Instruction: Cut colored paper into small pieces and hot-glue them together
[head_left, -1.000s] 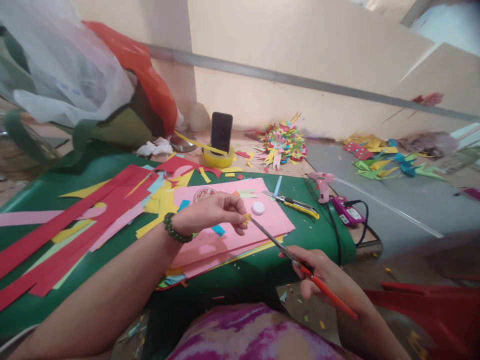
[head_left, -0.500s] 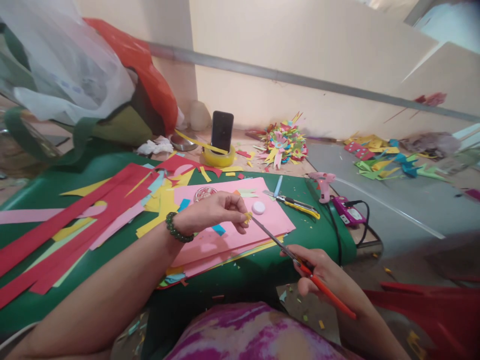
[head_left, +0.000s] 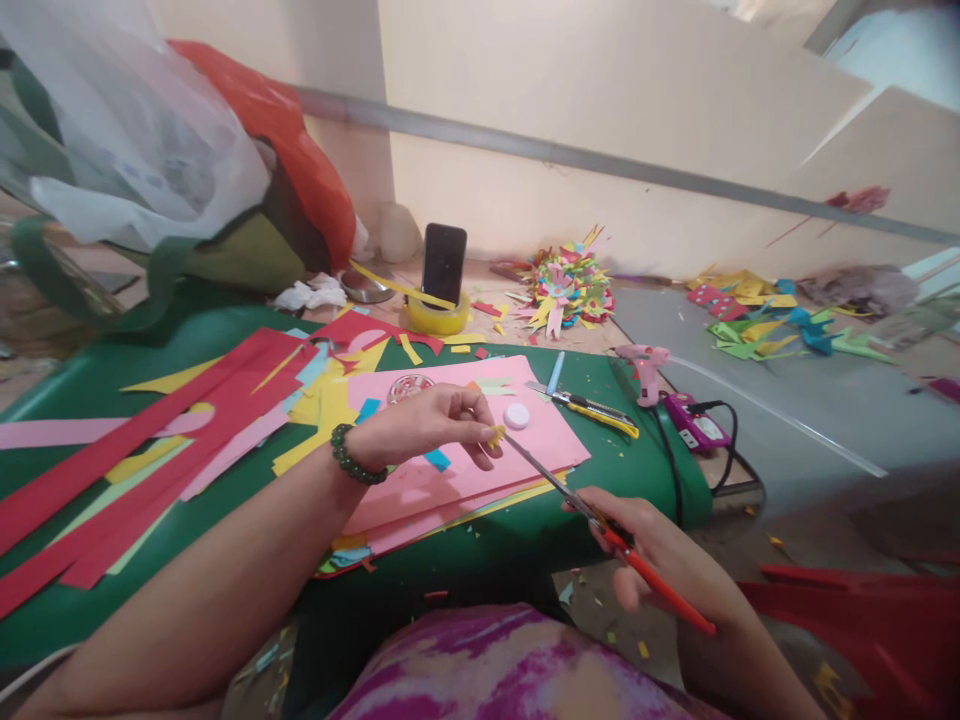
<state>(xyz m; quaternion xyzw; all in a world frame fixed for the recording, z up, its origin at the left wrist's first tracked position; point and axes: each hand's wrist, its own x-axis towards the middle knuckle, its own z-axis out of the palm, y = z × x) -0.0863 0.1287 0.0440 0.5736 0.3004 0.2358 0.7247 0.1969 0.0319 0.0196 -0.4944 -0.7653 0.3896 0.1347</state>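
Observation:
My left hand (head_left: pixel 455 422), with a green bead bracelet on its wrist, pinches a small yellow paper piece (head_left: pixel 496 436). In my right hand (head_left: pixel 637 545) are scissors (head_left: pixel 637 562) with orange handles and long metal blades. The blade tips touch or nearly touch the yellow piece; whether they grip it is too small to tell. Both hands are raised over a stack of pink paper sheets (head_left: pixel 540 455). On that stack lie a round white disc (head_left: pixel 517 416), a round red-and-white tin (head_left: pixel 410 388) partly behind my left hand, and blue paper scraps (head_left: pixel 437 460).
A yellow utility knife (head_left: pixel 600 412) lies right of the stack. Beyond it, a pink glue gun (head_left: pixel 643 372) stands beside a purple power strip (head_left: pixel 697 425). A phone (head_left: pixel 444 264) leans behind a yellow tape roll (head_left: pixel 437 317). Red paper strips (head_left: pixel 150 470) cover the left; paper flowers (head_left: pixel 570 288) are piled at the back.
The right hand and the scissors have shifted very slightly, with the handles a touch lower and to the right. My left hand keeps its pinch in nearly the same place.

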